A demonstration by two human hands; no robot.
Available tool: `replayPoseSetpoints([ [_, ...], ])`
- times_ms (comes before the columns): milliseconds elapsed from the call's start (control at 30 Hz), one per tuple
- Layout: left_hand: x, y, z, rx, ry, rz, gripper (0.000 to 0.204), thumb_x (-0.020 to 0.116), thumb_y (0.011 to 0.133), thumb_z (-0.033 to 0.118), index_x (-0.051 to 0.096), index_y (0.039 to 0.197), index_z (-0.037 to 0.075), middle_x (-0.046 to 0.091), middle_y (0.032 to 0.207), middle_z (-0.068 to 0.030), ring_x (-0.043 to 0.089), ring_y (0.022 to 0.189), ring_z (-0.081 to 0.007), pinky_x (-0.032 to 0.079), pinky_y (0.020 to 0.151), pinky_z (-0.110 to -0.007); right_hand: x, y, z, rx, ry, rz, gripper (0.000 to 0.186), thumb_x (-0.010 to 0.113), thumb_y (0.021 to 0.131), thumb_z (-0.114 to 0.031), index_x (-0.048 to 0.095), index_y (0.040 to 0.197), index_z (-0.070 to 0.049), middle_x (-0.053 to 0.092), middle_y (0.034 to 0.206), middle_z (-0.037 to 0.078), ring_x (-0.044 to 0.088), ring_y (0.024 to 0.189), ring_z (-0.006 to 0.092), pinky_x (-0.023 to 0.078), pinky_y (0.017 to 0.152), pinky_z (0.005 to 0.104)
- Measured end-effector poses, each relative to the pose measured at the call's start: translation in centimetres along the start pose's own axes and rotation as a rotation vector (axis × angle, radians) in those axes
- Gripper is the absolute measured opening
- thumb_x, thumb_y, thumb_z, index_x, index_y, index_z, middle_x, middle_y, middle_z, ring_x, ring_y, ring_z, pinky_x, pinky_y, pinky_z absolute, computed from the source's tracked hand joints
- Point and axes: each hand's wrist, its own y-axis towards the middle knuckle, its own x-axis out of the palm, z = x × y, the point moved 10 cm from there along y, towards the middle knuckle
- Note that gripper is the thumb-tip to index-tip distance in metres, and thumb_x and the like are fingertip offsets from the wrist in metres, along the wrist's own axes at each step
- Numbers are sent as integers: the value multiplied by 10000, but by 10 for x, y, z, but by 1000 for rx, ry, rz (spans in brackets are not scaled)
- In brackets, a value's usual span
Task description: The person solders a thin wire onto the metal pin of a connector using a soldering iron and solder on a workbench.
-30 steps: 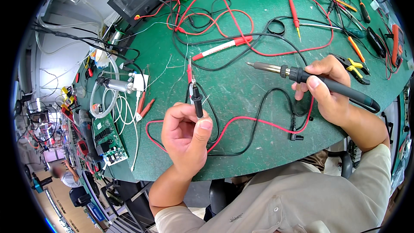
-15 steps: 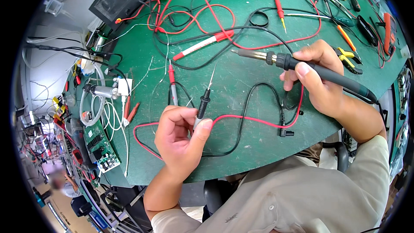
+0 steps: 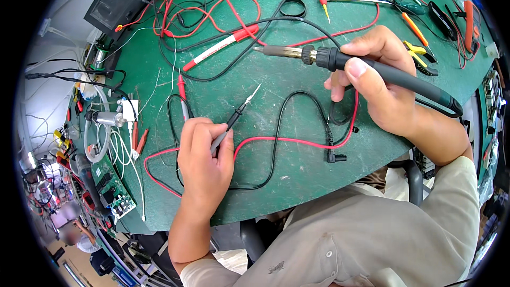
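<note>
The green surface [image 3: 297,143] carries the work; it is scuffed, and crossed by loose red and black leads.

The soldering iron [image 3: 372,69] is the largest item in hand. It lies across the right of the scene, its metal barrel pointing left above the surface and its cable end running off to the right. The right hand [image 3: 388,90] is closed round the black handle just behind the collar, thumb on top. The iron is judged to be stiff and light, balanced toward the handle. It is to be held by the black sleeve only; the bare barrel is to be treated as hot.

The black test probe [image 3: 234,119] is smaller. It lies near the centre, its needle tip pointing up and to the right, clear of the iron. The left hand [image 3: 204,154] is clamped on its rear body, fingers curled over it. The probe is judged to be light, rigid and smooth, with a sharp, easily bent tip; the insulated shaft is the proper place of hold. Its trailing lead is soft and may drag.

A red test probe [image 3: 182,93] rests just beyond the left hand, apparently untouched.
</note>
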Motion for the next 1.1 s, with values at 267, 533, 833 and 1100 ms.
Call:
replayPoseSetpoints([
  [267, 0, 3, 3, -104, -8, -36, 170, 733, 818, -23, 588, 907, -11, 545, 879, -101, 491, 656, -151, 400, 548, -269, 0, -1, -3, 10, -27, -18, 162, 524, 988, -76, 481, 1126, -4, 629, 817, 140, 663, 645, 195, 590, 716, 386],
  [533, 7, 0, 9, -93, 91, -102, 165, 723, 855, 16, 667, 1007, -16, 597, 869, -93, 561, 702, -174, 464, 614, -294, 3, -1, -6, -4, -8, -46, 148, 523, 990, -65, 483, 1118, -2, 626, 805, 124, 661, 657, 182, 588, 716, 370],
  [833, -14, -4, -12, -248, -444, 181, 181, 620, 996, 128, 563, 1109, -1, 563, 831, 10, 497, 656, -23, 391, 541, -182, -11, 2, -10, -35, 120, 113, 150, 631, 966, -97, 531, 1035, -9, 640, 836, 73, 650, 701, 122, 528, 631, 269],
  [1100, -45, 21, 14, -238, -888, 393, 169, 605, 1010, 139, 519, 1089, 16, 564, 793, -25, 481, 554, -50, 398, 458, -201, -18, 2, -8, -56, 120, 193, 134, 605, 982, -126, 531, 1005, -16, 632, 795, 56, 645, 683, 113, 477, 610, 256],
])
